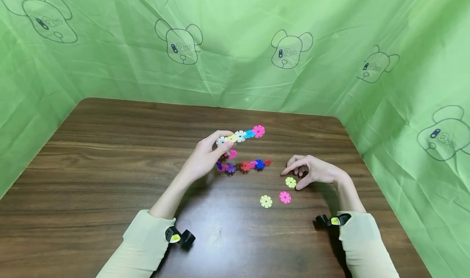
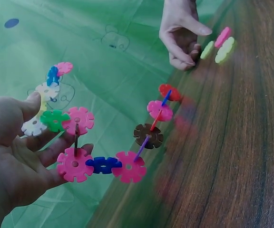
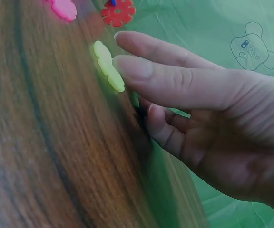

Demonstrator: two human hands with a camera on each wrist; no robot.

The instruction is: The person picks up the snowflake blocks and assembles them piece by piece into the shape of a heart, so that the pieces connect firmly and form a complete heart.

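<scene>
A chain of interlocked snowflake discs (image 1: 240, 136) in white, yellow, blue, pink, green, brown, purple and red is held by my left hand (image 1: 202, 159). Thumb and fingers pinch it near the white and yellow discs. In the left wrist view the chain bends in a U, its other arm ending in a red disc (image 2: 169, 92). My right hand (image 1: 317, 171) is over a loose yellow-green disc (image 1: 291, 182) on the table. Thumb and forefinger are spread about this disc; in the right wrist view the thumb tip (image 3: 134, 69) is right at its edge, contact unclear.
Closer to me on the wooden table (image 1: 110, 180) lie a loose pink disc (image 1: 284, 197) and another yellow-green disc (image 1: 266, 201). A green cloth (image 1: 235, 78) with mouse-head drawings hangs behind the table and along its sides.
</scene>
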